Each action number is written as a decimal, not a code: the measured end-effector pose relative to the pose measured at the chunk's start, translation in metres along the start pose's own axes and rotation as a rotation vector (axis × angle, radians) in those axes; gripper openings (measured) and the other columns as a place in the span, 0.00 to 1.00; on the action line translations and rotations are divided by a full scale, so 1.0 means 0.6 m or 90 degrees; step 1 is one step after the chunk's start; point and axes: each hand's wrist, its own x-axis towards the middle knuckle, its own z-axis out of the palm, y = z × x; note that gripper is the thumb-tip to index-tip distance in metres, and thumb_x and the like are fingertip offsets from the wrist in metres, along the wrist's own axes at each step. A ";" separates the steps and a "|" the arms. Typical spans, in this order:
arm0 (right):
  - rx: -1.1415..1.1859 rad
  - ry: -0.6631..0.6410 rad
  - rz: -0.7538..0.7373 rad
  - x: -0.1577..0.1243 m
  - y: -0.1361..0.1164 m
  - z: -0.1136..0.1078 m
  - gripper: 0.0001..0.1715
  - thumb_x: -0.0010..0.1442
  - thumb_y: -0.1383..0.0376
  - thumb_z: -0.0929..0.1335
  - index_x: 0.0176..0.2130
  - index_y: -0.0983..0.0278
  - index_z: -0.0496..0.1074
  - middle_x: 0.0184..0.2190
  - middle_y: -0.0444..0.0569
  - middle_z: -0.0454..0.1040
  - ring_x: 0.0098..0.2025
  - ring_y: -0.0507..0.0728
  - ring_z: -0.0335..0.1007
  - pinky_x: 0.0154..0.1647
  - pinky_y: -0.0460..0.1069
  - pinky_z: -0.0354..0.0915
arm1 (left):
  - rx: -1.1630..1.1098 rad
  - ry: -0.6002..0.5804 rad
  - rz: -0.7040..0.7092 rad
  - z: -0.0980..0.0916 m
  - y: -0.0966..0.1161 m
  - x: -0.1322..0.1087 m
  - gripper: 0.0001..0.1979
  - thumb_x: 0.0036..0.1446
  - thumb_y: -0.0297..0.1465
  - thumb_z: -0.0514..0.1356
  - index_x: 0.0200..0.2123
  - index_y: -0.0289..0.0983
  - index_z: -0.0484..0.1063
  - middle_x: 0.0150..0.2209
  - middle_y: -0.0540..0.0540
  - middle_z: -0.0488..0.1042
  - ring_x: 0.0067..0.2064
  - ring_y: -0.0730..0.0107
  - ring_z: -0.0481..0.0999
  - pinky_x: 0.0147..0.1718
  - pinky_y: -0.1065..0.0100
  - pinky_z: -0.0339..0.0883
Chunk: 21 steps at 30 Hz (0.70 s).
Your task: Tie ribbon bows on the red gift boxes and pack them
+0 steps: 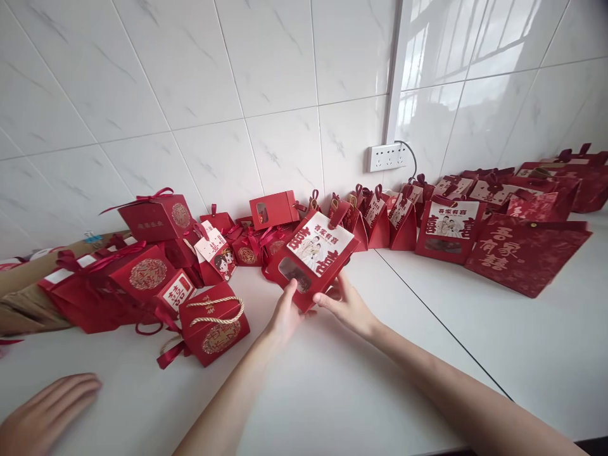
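Note:
Both my hands hold a red gift box tilted above the white table. Its front carries a white card with a drawn couple and red characters, a small clear window, and a ribbon loop on top. My left hand grips the lower left corner, thumb on the front by the window. At the lower right edge, my right hand has its thumb forward and its other fingers partly hidden behind the box. To the left lies a red box with gold rope handles, beside a red box with a round gold emblem.
A row of similar red boxes stands along the tiled wall, with a large red bag at the right. A power strip is fixed to the wall. Another person's hand rests on the table at lower left.

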 end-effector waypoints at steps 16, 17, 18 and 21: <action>0.043 -0.058 -0.003 -0.004 -0.002 0.003 0.37 0.56 0.48 0.70 0.58 0.57 0.56 0.60 0.55 0.63 0.54 0.61 0.67 0.53 0.59 0.66 | 0.021 0.008 0.133 -0.005 0.002 0.004 0.36 0.50 0.58 0.57 0.53 0.39 0.68 0.53 0.39 0.73 0.55 0.50 0.71 0.50 0.54 0.67; 0.082 -0.042 0.017 -0.002 -0.001 0.002 0.36 0.56 0.47 0.69 0.58 0.57 0.57 0.60 0.55 0.62 0.56 0.62 0.65 0.55 0.59 0.64 | 0.061 -0.008 0.183 -0.005 0.002 0.003 0.35 0.49 0.55 0.60 0.53 0.38 0.67 0.54 0.39 0.72 0.56 0.50 0.70 0.51 0.55 0.66; 0.122 -0.031 0.034 0.000 0.001 0.000 0.34 0.56 0.47 0.69 0.57 0.57 0.60 0.60 0.54 0.63 0.56 0.63 0.65 0.55 0.60 0.64 | 0.103 -0.024 0.232 -0.004 0.002 0.001 0.35 0.48 0.52 0.63 0.54 0.39 0.66 0.54 0.39 0.72 0.56 0.50 0.70 0.52 0.55 0.65; 0.234 -0.047 0.056 0.004 0.004 -0.006 0.27 0.56 0.50 0.69 0.52 0.58 0.67 0.55 0.53 0.70 0.52 0.65 0.68 0.52 0.61 0.65 | 0.229 -0.045 0.351 0.001 0.006 -0.008 0.33 0.47 0.43 0.67 0.55 0.39 0.64 0.54 0.38 0.71 0.55 0.51 0.70 0.53 0.55 0.66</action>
